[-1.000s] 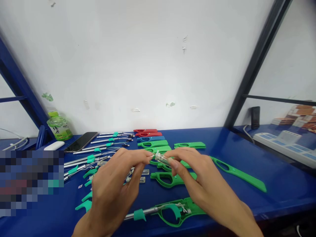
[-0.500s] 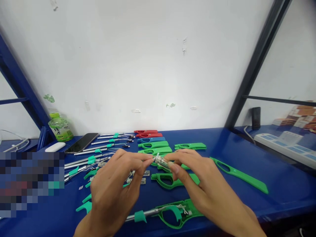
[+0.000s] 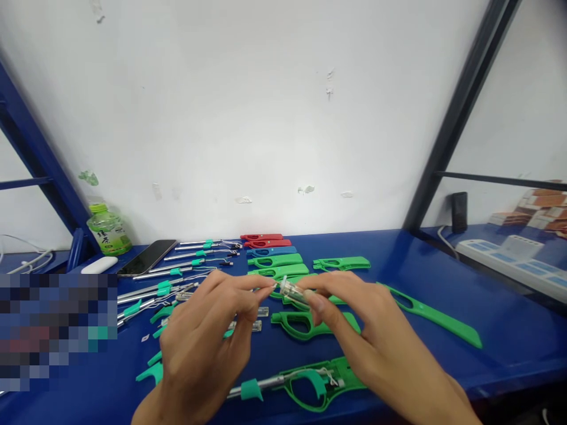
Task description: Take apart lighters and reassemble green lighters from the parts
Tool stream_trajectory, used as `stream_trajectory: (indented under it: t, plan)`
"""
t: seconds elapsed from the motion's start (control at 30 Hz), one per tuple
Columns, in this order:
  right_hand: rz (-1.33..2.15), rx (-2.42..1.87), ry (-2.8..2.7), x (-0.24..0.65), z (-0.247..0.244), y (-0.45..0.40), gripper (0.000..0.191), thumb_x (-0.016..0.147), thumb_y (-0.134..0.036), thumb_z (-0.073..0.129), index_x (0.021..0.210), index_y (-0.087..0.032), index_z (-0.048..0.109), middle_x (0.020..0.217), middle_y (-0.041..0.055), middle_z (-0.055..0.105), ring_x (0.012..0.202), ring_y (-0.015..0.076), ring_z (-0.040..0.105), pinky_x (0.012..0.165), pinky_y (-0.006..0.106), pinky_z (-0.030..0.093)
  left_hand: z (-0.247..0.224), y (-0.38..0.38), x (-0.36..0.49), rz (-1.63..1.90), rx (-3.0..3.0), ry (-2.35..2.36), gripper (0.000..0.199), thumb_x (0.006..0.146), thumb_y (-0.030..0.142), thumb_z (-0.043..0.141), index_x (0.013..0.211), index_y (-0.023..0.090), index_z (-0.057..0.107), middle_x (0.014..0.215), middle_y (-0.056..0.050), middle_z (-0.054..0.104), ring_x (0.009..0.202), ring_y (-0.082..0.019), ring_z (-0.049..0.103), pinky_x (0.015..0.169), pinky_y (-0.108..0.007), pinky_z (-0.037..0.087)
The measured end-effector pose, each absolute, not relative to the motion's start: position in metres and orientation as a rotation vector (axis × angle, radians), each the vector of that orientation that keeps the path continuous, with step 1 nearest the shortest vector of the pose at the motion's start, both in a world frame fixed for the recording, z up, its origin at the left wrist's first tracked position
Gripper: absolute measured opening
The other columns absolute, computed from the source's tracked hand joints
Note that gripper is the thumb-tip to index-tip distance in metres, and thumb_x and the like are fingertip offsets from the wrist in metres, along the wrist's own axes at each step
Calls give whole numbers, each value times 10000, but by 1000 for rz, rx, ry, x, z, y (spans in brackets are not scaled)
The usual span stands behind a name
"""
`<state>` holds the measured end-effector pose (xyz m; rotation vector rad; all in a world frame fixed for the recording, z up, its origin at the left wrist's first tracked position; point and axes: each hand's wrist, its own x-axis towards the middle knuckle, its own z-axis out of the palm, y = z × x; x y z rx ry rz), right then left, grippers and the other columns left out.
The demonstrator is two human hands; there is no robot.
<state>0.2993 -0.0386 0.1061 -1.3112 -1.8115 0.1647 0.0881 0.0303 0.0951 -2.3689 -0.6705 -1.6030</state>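
You hold a small clear part between both hands, above the middle of the table.

Your left hand (image 3: 208, 342) and right hand (image 3: 376, 342) pinch the clear part (image 3: 293, 290) by its ends. At the near edge, one green handle (image 3: 316, 383) already has its metal tube; other green shells (image 3: 310, 321) wait unfilled. The bottle (image 3: 108, 229) at the far left corner has a label, but I cannot read it.

Green shells (image 3: 305, 323), blue table (image 3: 487, 336)
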Motion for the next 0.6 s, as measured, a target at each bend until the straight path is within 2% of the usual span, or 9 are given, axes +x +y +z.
stream_trajectory:
  t: [0.17, 0.3, 0.47, 0.6]
  plan:
    - [181, -1287, -1818, 298, 105, -39, 259, 1131, -355, 517, 1214, -339, 762, 957, -32, 782, 936, 187, 732, 909, 345, 555, 94, 29, 89, -1572, -2355, -672, 300, 986, 9, 660, 870, 262, 547, 919, 86, 801, 695, -98, 590, 619, -277, 470]
    - [177, -1299, -1814, 299, 105, -39, 252, 1126, -359, 531, 1217, -343, 766, 1019, -34, 800, 952, 185, 734, 904, 341, 556, 92, 30, 90, -1580, -2347, -676, 317, 992, 12, 657, 850, 265, 529, 912, 87, 802, 707, -100, 602, 617, -278, 470]
    - [189, -1271, -1850, 298, 107, -41, 251, 1130, -352, 539, 1223, -372, 771, 960, -58, 801, 947, 181, 726, 869, 327, 550, 92, 30, 91, -1595, -2294, -685, 327, 1007, 67, 697, 840, 260, 494, 879, 79, 796, 737, -111, 600, 633, -272, 482]
    - [154, -1228, -1925, 297, 107, -41, 273, 1137, -333, 527, 1266, -364, 766, 932, -58, 805, 898, 187, 725, 1039, 399, 523, 93, 32, 90, -1618, -2284, -660, 384, 982, 41, 713, 806, 250, 444, 871, 56, 781, 759, -140, 558, 646, -288, 472]
